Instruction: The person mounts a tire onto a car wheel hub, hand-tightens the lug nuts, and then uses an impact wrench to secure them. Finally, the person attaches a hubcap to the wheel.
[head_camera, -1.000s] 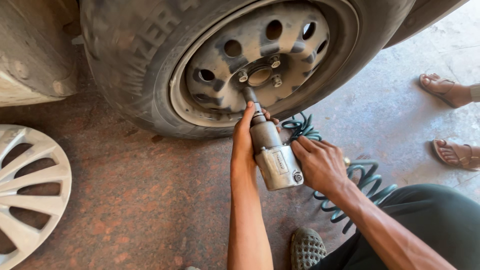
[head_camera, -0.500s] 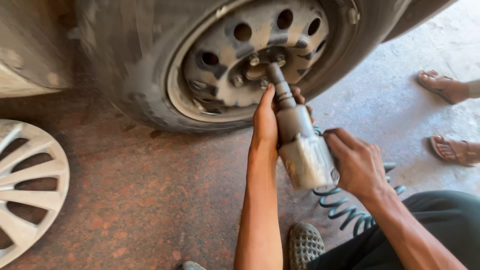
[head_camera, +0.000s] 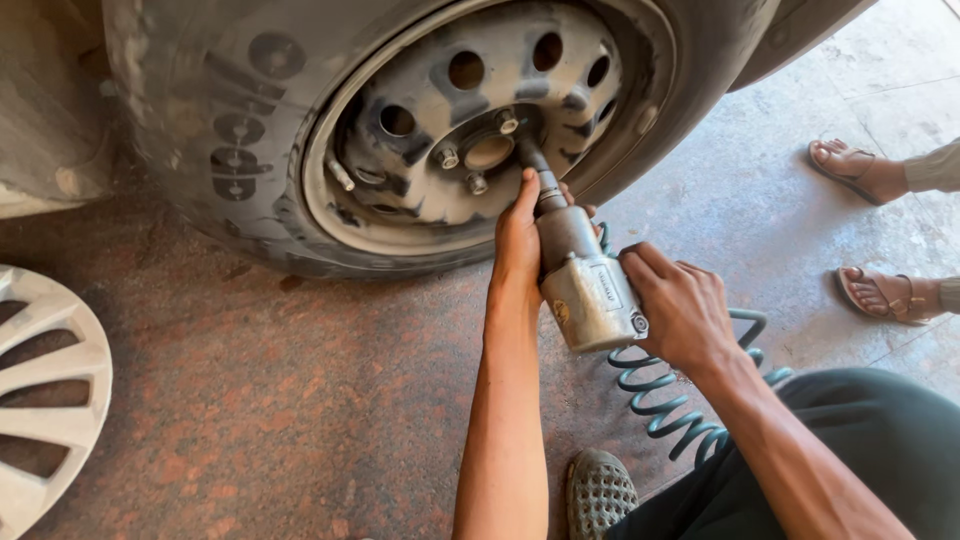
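A grey air impact wrench (head_camera: 585, 285) points up at the dark steel wheel (head_camera: 470, 130) of a car tyre (head_camera: 220, 140). Its socket (head_camera: 530, 155) sits at the right-hand lug nut beside the hub. My left hand (head_camera: 520, 240) wraps the front barrel of the wrench. My right hand (head_camera: 680, 310) grips its rear handle. A coiled teal air hose (head_camera: 670, 400) trails from the tool across the floor to the right.
A silver wheel cover (head_camera: 45, 400) lies flat on the rust-stained concrete at the left. Another person's two sandalled feet (head_camera: 870, 230) stand at the right edge. My own shoe (head_camera: 598, 492) and dark trouser leg (head_camera: 850, 450) fill the lower right.
The wrench and both hands have shifted right and up with the view, and the socket now sits on a nut further right on the hub.
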